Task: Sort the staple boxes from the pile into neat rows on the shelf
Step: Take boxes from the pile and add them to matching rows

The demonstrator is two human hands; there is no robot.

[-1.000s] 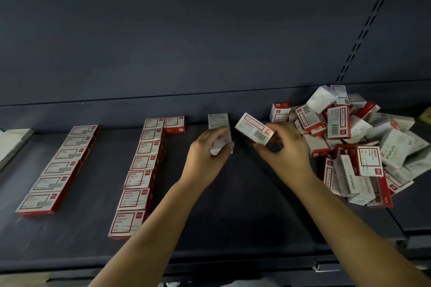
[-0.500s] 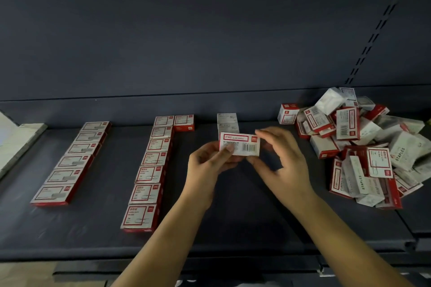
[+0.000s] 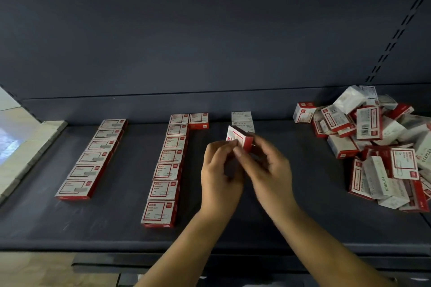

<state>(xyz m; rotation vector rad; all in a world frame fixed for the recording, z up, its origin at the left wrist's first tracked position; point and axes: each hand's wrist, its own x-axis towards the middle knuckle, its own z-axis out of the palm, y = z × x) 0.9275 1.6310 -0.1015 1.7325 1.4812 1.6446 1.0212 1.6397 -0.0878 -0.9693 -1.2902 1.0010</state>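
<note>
Your left hand (image 3: 220,170) and right hand (image 3: 268,170) both pinch one tilted staple box (image 3: 240,138) above shelf (image 3: 279,228), between rows (image 3: 166,170) and pile (image 3: 377,147).

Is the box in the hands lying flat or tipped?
Tipped. The box is off the shelf, tilted on edge between the left hand and right hand.

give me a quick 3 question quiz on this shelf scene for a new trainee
1. True or false: both hands hold one staple box.
2. Which lies furthest right on the shelf? A) the pile B) the left row C) the middle row
3. How many boxes are in the left row?

Key
1. True: left hand and right hand both pinch it.
2. A
3. Six
</note>
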